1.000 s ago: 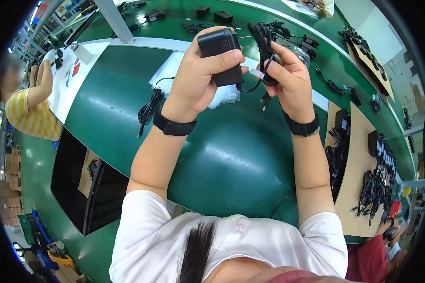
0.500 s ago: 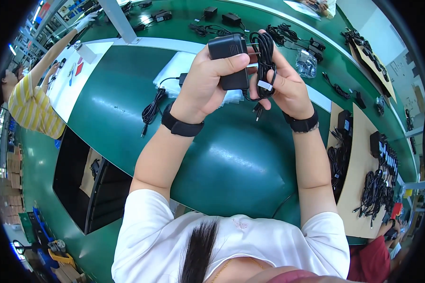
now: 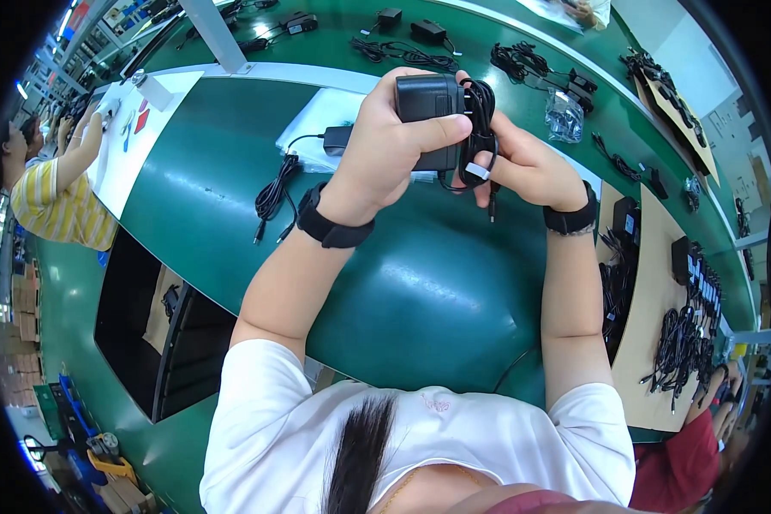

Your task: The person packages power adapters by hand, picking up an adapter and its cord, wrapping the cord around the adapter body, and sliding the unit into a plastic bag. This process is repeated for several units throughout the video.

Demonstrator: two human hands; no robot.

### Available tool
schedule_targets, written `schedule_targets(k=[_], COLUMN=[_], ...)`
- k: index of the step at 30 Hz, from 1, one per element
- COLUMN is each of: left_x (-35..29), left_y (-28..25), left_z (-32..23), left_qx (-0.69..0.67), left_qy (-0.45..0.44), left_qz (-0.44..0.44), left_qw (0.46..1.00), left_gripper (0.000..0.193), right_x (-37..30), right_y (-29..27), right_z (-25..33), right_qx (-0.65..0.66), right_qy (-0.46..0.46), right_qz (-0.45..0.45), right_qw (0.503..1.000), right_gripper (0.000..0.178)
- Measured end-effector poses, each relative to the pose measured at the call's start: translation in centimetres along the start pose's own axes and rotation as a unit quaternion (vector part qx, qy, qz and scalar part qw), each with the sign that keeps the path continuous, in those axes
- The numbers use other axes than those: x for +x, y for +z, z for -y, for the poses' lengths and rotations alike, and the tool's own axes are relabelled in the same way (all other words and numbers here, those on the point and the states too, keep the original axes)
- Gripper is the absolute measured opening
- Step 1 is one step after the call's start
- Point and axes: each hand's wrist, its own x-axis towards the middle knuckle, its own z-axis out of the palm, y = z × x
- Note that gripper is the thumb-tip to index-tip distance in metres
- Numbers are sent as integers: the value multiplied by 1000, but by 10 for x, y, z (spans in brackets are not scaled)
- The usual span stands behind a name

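A black power adapter [image 3: 424, 98] is gripped in my left hand [image 3: 385, 146], the thumb laid across its face. Its coiled black cable [image 3: 478, 111] is bundled against the adapter's right side, beside the metal prongs. My right hand [image 3: 531, 163] is closed around the lower part of that coil, by a small white tag [image 3: 477, 171]. The cable's plug end [image 3: 492, 208] hangs below the right fingers. On the bench, left of my left wrist, lies a second adapter [image 3: 337, 140] with its cable coil [image 3: 274, 193].
Clear plastic bags [image 3: 313, 120] lie under the second adapter. More adapters [image 3: 428, 32] and cables sit on the far green bench [image 3: 343, 21]. At right, a cardboard-lined box [image 3: 651, 343] holds several adapters. A black bin [image 3: 133, 300] stands lower left. A person in yellow stripes [image 3: 64, 197] works at left.
The adapter and coil have shifted slightly right and down, and the coil is pressed closer against the adapter. My right wrist has moved right. At left, the person's raised arm has come down.
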Motion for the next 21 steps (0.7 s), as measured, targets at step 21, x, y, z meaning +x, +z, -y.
schedule_targets(k=[21], left_x=[4], left_y=[-8], left_z=[-17], left_qx=[152], left_qy=[373], left_qz=[-80], left_qw=[912], left_gripper=[44], right_x=[1], right_y=[6], right_z=[7], right_qx=[-180], right_qy=[-34], right_qz=[-260], right_qw=[948], right_gripper=[34])
